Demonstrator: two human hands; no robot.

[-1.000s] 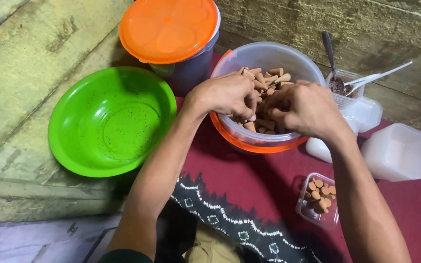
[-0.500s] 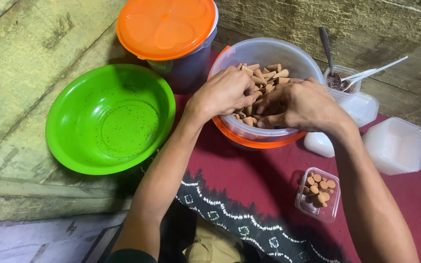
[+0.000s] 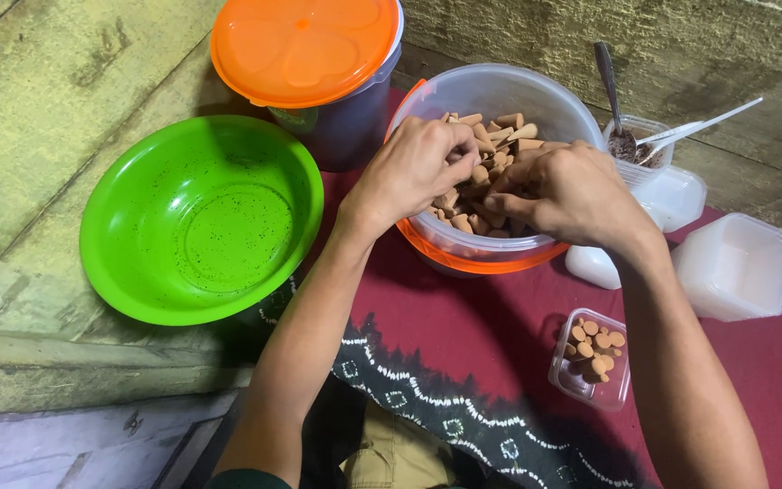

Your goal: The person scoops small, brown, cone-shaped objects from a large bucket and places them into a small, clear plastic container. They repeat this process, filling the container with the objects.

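Note:
A clear plastic tub (image 3: pixel 536 91) with an orange rim holds several tan cone-shaped pieces (image 3: pixel 500 127). Both hands reach into it. My left hand (image 3: pixel 409 172) curls over the pile with fingers bent on some cones. My right hand (image 3: pixel 572 195) lies beside it, fingers closed down among the cones. What each hand grips is hidden by the fingers. A small clear box (image 3: pixel 590 358) with several cones in it sits on the dark red cloth (image 3: pixel 463 317) near my right forearm.
An empty green bowl (image 3: pixel 196 217) lies to the left on wooden boards. A container with an orange lid (image 3: pixel 305 50) stands behind it. Right of the tub are a small cup of dark powder with spoons (image 3: pixel 631 140) and empty white boxes (image 3: pixel 739 267).
Both hands have stayed in the tub, shifting slightly among the cones. The view has moved a little; nothing else has moved.

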